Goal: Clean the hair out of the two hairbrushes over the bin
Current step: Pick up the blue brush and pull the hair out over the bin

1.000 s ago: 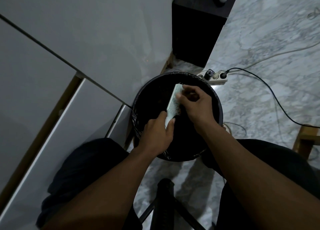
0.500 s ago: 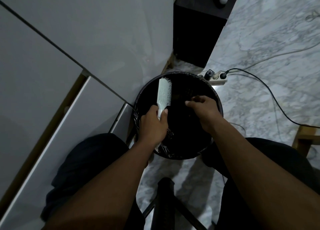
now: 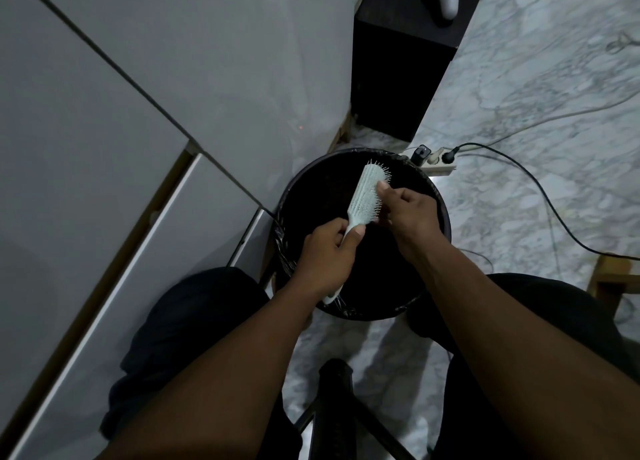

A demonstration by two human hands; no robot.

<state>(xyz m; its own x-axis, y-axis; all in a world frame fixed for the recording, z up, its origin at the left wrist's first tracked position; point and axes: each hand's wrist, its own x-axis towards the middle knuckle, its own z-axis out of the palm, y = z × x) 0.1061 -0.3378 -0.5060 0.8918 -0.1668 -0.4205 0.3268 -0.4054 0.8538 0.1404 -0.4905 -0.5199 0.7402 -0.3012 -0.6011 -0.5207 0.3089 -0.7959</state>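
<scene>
A pale mint hairbrush (image 3: 364, 198) is held over the round black bin (image 3: 440, 210), bristles facing right. My left hand (image 3: 327, 253) is wrapped around its handle, whose end sticks out below my fist. My right hand (image 3: 407, 208) rests against the bristles, thumb and fingers pinched on them at mid-head. Whether hair is between the fingers cannot be told in the dim light. Only one brush is in view.
White cabinet doors (image 3: 156, 130) stand close on the left. A power strip (image 3: 438, 163) with plugs and a black cable (image 3: 540, 196) lies on the marble floor behind the bin. A dark stool frame (image 3: 334, 407) sits between my knees. A wooden leg (image 3: 609, 279) is at right.
My right hand moved from hanging over the bin back up onto the bristles. The left hand tilted the brush head to the right, toward it.
</scene>
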